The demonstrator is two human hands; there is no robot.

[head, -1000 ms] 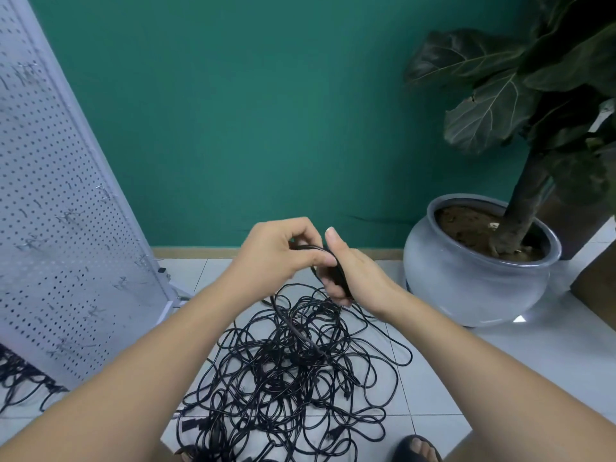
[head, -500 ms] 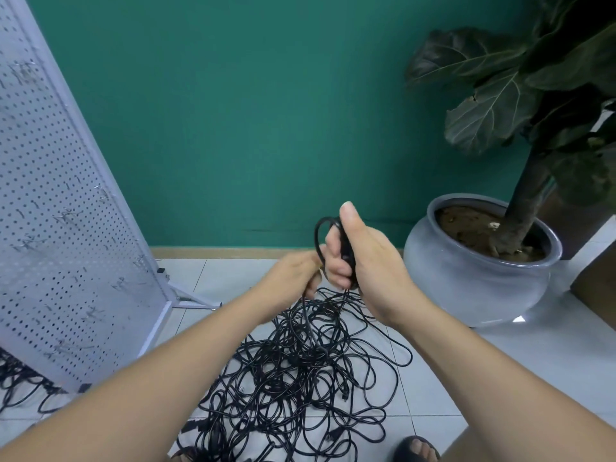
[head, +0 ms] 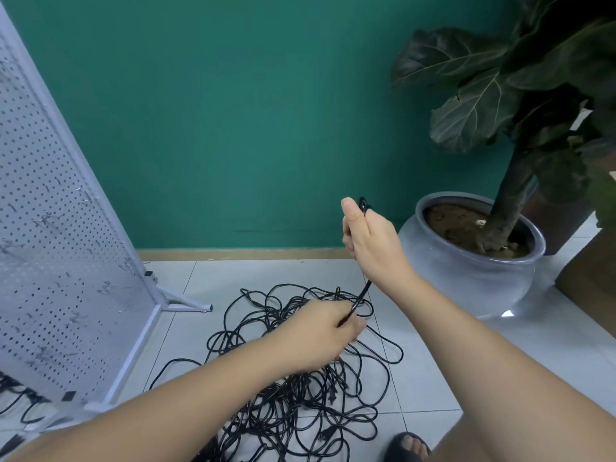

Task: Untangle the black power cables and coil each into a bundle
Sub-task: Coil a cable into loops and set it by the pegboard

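A tangled heap of black power cables (head: pixel 293 395) lies on the white tiled floor in front of me. My right hand (head: pixel 373 245) is raised above the heap and grips a small folded loop of one black cable (head: pixel 362 205), whose top shows by the thumb. That cable runs taut down from under the right hand (head: pixel 361 296) to my left hand (head: pixel 320 335), which grips it just above the heap. Plugs lie among the loops.
A white pegboard stand (head: pixel 66 261) leans at the left, its foot (head: pixel 186 303) beside the heap, with more black cables (head: pixel 20 401) behind it. A grey pot (head: pixel 473 275) with a large-leafed plant stands at the right. My sandalled foot (head: pixel 408 446) is at the bottom edge.
My right hand has risen with the cable loop. My left hand has dropped away from it toward the heap, sliding along the cable, so a straight stretch now spans between them.
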